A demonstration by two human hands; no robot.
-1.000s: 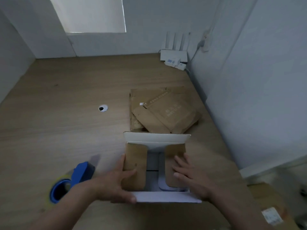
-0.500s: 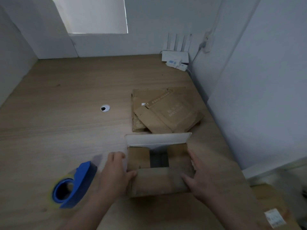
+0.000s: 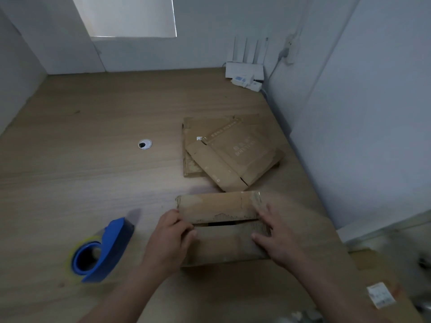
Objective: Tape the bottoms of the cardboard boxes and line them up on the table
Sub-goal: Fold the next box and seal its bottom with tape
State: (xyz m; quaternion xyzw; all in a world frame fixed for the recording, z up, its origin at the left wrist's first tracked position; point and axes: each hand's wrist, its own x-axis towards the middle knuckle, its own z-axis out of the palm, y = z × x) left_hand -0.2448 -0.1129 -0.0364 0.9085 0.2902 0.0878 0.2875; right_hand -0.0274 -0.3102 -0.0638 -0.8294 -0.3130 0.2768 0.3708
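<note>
A small brown cardboard box stands bottom-up on the wooden table right in front of me. Both long flaps are folded down, and a narrow dark gap shows between them. My left hand presses on the box's left end with the thumb on the near flap. On the right end my right hand lies with spread fingers holding the flaps down. A blue tape dispenser with a yellowish roll lies on the table to the left of my left hand.
A stack of flattened cardboard boxes lies just behind the box. A round cable hole is in the table further left. A white router stands in the far right corner. Another labelled carton sits at the lower right, off the table.
The white-lined long flaps, open a second ago, have been folded shut over the short flaps. Both hands moved from the inner flaps onto the closed top.
</note>
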